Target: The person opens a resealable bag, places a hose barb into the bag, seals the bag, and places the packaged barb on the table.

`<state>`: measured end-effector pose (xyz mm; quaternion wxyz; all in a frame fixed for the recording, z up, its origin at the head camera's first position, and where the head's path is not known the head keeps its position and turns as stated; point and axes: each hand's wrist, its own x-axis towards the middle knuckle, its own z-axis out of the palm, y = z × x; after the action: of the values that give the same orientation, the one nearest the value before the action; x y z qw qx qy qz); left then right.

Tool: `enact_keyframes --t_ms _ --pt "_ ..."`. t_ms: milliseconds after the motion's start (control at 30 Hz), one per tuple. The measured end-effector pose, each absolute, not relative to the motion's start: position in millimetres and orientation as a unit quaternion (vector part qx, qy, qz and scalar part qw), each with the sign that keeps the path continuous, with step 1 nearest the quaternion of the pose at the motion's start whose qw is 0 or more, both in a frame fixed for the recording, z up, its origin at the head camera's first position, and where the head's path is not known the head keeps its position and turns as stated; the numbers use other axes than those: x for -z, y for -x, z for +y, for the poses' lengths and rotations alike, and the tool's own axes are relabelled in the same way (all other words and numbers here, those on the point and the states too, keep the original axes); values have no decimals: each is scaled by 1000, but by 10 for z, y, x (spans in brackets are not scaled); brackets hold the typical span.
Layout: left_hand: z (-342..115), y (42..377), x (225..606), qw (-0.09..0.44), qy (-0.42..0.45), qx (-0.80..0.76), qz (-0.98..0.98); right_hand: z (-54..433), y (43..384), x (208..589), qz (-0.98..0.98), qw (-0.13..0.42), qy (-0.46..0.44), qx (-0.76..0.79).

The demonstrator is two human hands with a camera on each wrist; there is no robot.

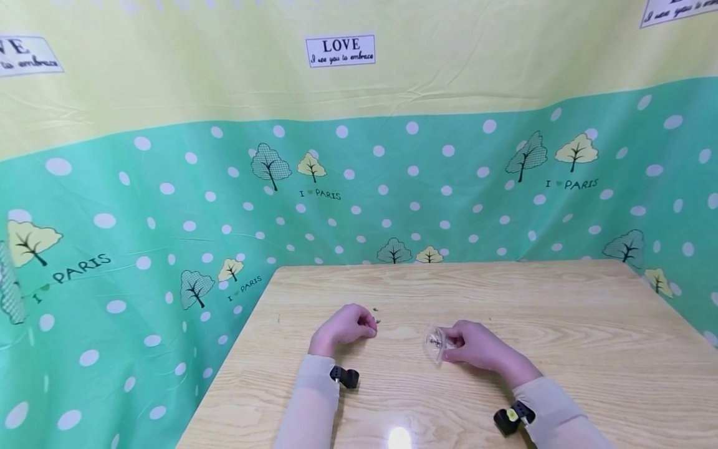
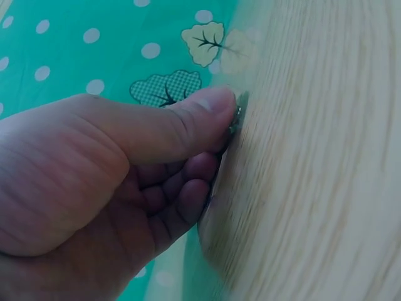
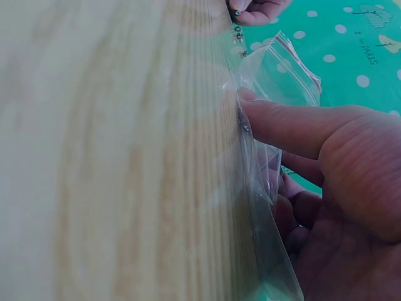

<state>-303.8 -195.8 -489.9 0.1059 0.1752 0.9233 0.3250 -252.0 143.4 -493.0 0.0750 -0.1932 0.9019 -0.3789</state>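
My left hand (image 1: pixel 348 324) is low over the left middle of the table, its thumb and curled fingers pinching a small metal piece (image 2: pixel 236 119) at the wood surface. The piece is too small to tell its exact kind. Beside those fingertips lie a couple of similar small metal pieces (image 1: pixel 378 321). To the right, my right hand (image 1: pixel 477 345) grips a clear zip-lock bag (image 3: pixel 285 72) between thumb and fingers, close to the tabletop. Small dark metal parts (image 1: pixel 434 341) show inside the bag. A red line runs along the bag's top edge.
The pale wooden table (image 1: pixel 538 293) reaches back to a green and yellow curtain (image 1: pixel 359 212) with dots and trees. A tiny dark speck (image 1: pixel 490 318) lies on the wood at the right. Each forearm carries a black wrist camera (image 1: pixel 344 377).
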Motion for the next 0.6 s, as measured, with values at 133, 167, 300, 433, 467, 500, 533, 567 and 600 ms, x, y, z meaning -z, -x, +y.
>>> enact_keyframes --t_ms 133,167,300,433,467,500,533,567,600 --pt "-1976 3039 4901 103 -178 -324 924 1439 2529 4953 901 75 192 381" --pt "-1982 3040 4903 102 -179 -325 923 1439 2534 4962 901 75 192 381" --pt "-2007 3042 4908 98 -183 -331 920 1439 2541 4991 900 79 187 386" --pt "-2029 3045 4900 101 -184 -345 915 1446 2542 4986 898 81 190 388" --pt "-2032 3045 4896 102 -183 -349 913 1447 2543 4982 898 81 192 388" --pt "-2034 3043 4891 103 -181 -353 912 1450 2542 4977 898 80 195 387" --pt "-2036 3044 4891 104 -180 -357 911 1452 2540 4970 898 79 198 386" --pt "-2038 3044 4891 104 -178 -361 910 1452 2542 4969 897 78 199 386" --pt "-2040 3043 4893 106 -175 -365 908 1451 2544 4970 898 78 199 386"
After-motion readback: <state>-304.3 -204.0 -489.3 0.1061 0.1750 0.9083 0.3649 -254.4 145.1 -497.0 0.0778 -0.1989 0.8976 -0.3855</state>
